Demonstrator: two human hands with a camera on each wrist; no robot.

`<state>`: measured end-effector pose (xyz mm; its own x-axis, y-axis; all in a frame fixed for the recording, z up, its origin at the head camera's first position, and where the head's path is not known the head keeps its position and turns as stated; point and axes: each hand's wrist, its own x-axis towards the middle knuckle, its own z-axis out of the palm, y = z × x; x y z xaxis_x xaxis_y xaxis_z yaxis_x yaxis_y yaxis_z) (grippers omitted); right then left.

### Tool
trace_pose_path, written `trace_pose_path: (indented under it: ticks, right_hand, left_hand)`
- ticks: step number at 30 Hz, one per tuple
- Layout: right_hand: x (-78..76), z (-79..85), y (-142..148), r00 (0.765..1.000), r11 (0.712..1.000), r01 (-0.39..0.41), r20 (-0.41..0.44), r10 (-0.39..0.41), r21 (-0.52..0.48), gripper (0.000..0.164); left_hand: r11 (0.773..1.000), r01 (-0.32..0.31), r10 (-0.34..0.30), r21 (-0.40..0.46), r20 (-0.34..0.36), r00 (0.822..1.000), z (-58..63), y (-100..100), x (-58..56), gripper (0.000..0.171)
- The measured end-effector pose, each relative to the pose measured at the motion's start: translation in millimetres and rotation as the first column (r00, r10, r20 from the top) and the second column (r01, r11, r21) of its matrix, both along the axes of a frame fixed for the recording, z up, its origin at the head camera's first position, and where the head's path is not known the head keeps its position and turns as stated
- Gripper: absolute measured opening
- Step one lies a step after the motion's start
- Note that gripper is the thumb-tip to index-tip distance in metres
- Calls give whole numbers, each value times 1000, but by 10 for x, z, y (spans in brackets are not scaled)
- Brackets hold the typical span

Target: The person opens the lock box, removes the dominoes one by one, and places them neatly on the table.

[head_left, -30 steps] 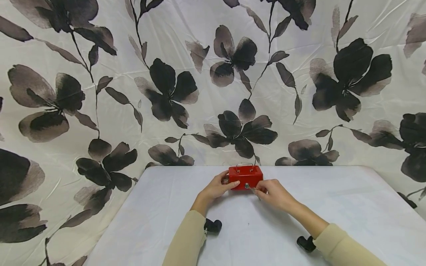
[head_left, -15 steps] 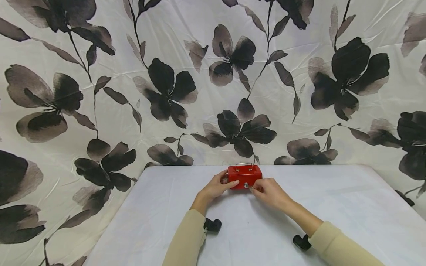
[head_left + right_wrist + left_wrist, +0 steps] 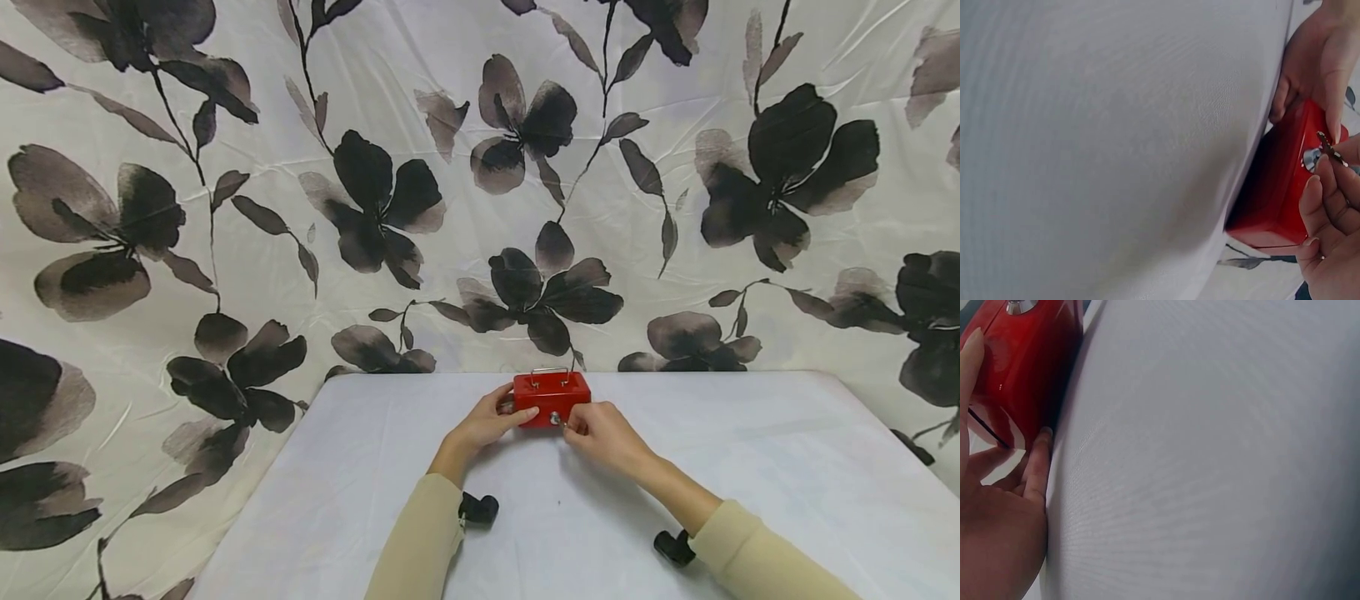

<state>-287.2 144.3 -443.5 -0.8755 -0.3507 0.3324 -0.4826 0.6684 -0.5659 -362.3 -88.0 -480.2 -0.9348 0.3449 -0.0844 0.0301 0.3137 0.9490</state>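
A small red cash box [image 3: 546, 398] with a wire handle on its lid stands at the far side of the table. On its front face is a round silver lock [image 3: 1311, 159]. My left hand [image 3: 483, 423] grips the box's left end, thumb across the front and other fingers at the side, as the left wrist view also shows around the red box [image 3: 1022, 369]. My right hand [image 3: 606, 435] pinches a small metal key [image 3: 1329, 147] right at the lock. Whether the key's blade is inside the keyhole, I cannot tell; the fingers partly hide it.
A white-covered table [image 3: 558, 533] spreads in front of the box. Behind it hangs a white cloth [image 3: 450, 100] with dark flowers. Black wrist cameras sit under both forearms, the left camera [image 3: 480, 510] and the right camera [image 3: 673, 548].
My right hand has shifted a little to the left, bringing the key from the lock's lower right up close to the lock. The left hand and cash box stay in place.
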Motion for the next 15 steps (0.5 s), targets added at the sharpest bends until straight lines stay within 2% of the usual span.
trace_pose_path:
  ticks: [7,15]
  right_hand:
    - [26,2,-43,1000,1000,16,9,-16,-12,18]
    - [9,1,-81,1000,1000,14,22,-13,-16,16]
  left_hand:
    - [999,6,-5,51,-5,1000,-30,0,-2,86]
    - [999,14,-13,49,-15,1000,-9,3,7,86]
